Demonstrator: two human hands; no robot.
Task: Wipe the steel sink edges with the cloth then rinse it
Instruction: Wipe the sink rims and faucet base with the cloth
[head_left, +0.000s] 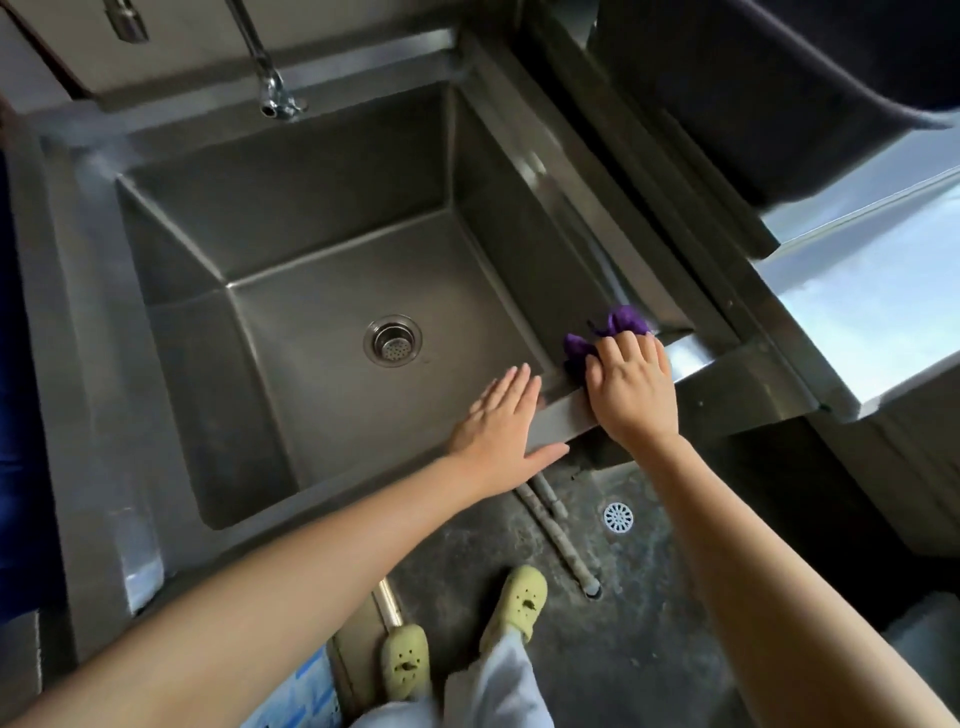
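A deep steel sink (78, 322) fills the middle of the head view, with a round drain strainer (392, 341) in its floor. A purple cloth (613, 327) lies bunched on the sink's front edge near the front right corner. My right hand (631, 384) lies on the cloth with its fingers curled over it and presses it to the rim. My left hand (501, 426) rests flat on the same front edge just left of it, fingers straight and pointing into the basin. Much of the cloth is hidden under my right hand.
A steel tap spout (272, 93) hangs over the sink's back edge. A second steel counter (862, 291) adjoins on the right, with a dark tub (753, 104) above it. Below are a dark floor with a white floor drain (618, 517), pipes, and my feet in green clogs (514, 603).
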